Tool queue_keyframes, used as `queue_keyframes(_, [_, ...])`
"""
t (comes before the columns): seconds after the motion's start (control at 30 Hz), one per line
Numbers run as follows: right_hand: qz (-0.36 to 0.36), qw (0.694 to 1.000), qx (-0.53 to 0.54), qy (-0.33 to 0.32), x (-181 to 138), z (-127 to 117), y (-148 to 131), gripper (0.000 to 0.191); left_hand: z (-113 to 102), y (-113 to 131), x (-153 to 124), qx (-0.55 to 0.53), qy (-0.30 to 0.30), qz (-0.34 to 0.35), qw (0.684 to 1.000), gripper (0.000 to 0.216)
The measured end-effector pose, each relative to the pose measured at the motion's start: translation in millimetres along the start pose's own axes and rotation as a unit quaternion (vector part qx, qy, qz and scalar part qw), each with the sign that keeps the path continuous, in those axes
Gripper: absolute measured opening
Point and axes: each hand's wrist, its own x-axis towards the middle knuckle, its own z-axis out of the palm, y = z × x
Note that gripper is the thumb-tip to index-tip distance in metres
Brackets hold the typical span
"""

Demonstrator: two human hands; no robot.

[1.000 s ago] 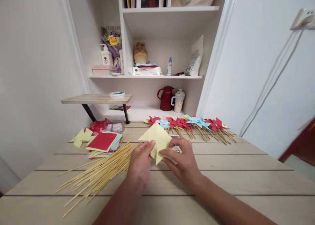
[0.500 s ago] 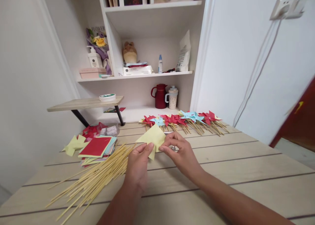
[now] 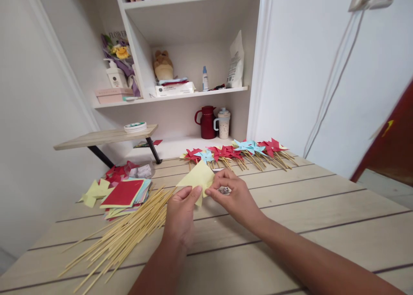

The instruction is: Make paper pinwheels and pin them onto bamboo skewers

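A pale yellow paper sheet [image 3: 196, 175], partly folded, is held up over the wooden table. My left hand [image 3: 181, 209] pinches its lower part between thumb and fingers. On the other side, my right hand [image 3: 232, 194] is closed on the sheet's right edge, thumb and forefinger together. Small shiny metal bits [image 3: 225, 190] show just behind the right fingers. A spread of thin wooden sticks [image 3: 129, 232] lies left of my left hand. Beyond both hands rests a row of finished pinwheels [image 3: 222, 153] in red, light blue and yellow, on sticks.
A stack of coloured paper squares [image 3: 122, 194] lies at the left, beside yellow cut paper [image 3: 95, 192] and a clear box [image 3: 142, 170]. Behind stand a small raised shelf [image 3: 106, 138], a red jug [image 3: 207, 122] and a speckled cup [image 3: 223, 124].
The view has shifted slightly, so the surroundings sit a little higher and further left. My right fingers have moved slightly left along the yellow sheet; both hands keep hold.
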Motion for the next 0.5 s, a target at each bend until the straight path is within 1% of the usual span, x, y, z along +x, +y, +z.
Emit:
queue_keyframes(0.17, [-0.011, 1.000, -0.004, -0.003, -0.1, 1.5, 0.1, 0.018, 0.5, -2.5, -1.6, 0.002, -0.016, 0.002, 1.000, 0.028])
queue_keyframes(0.3, [-0.009, 1.000, -0.004, -0.001, -0.8, 2.3, 0.2, 0.018, 0.3, -6.0, -0.4, 0.001, -0.026, 0.017, 1.000, 0.023])
queue_keyframes(0.43, [-0.021, 1.000, -0.020, 0.012, 0.2, -0.8, 1.2, 0.006, -5.0, -8.0, 3.1, 0.035, -0.007, 0.052, 0.998, 0.021])
queue_keyframes(0.47, [-0.023, 0.999, -0.027, 0.020, 0.9, -2.0, 1.9, 0.011, -6.9, -7.9, 3.9, 0.051, -0.001, 0.066, 0.997, 0.020])
queue_keyframes(0.5, [-0.022, 0.999, -0.033, 0.026, 1.8, -3.4, 3.0, 0.022, -8.9, -7.5, 4.7, 0.070, 0.005, 0.079, 0.994, 0.019])
